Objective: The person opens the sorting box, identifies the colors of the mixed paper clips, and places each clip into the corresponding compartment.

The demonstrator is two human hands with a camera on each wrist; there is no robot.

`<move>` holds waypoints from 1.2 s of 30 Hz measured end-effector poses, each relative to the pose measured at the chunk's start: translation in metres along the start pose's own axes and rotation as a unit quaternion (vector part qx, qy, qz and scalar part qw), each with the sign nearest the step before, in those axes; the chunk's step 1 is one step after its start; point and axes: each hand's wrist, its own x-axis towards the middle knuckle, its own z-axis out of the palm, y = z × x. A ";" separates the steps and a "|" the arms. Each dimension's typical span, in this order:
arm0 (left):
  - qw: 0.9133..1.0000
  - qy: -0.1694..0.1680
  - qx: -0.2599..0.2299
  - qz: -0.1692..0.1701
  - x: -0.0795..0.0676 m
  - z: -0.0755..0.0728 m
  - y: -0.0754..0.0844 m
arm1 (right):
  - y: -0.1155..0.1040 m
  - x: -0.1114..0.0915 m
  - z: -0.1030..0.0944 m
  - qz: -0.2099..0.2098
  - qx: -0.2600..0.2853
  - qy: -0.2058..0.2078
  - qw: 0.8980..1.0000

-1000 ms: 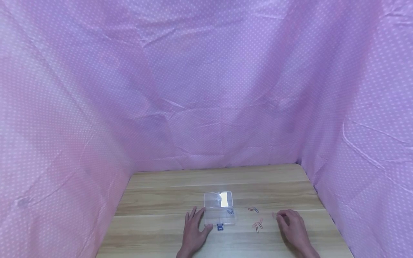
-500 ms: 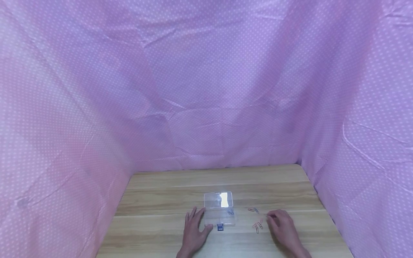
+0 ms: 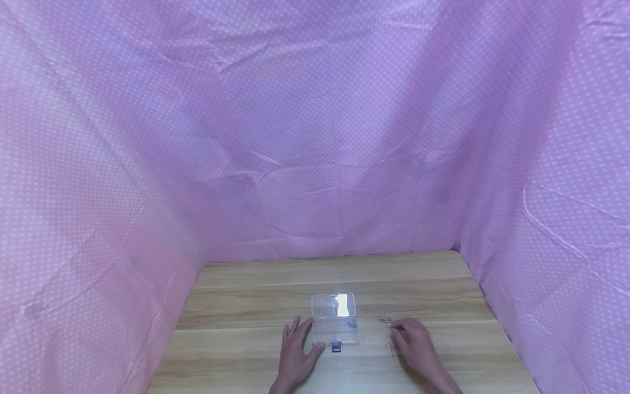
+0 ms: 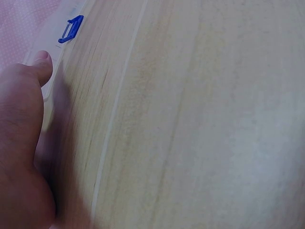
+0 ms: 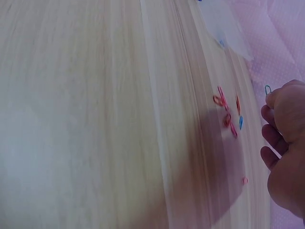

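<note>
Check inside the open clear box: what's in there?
Blue paper clips, apparently two, lie toward the far right of the clear box in the head view. The left hand covers bits of its left edge, hiding whatever is beneath.

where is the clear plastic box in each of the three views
Head: the clear plastic box lies open below the picture's centre, just right of the left hand.
Left wrist: the box is at the upper left, cut off by the top edge.
Right wrist: the box is at the upper right, blurred.
Shared landmark: the pink cloth, beyond the box in all three.
</note>
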 end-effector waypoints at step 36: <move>1.000 -0.013 0.001 0.004 0.000 -0.008 0.007 | -0.063 0.025 0.056 -0.030 0.036 -0.058 0.997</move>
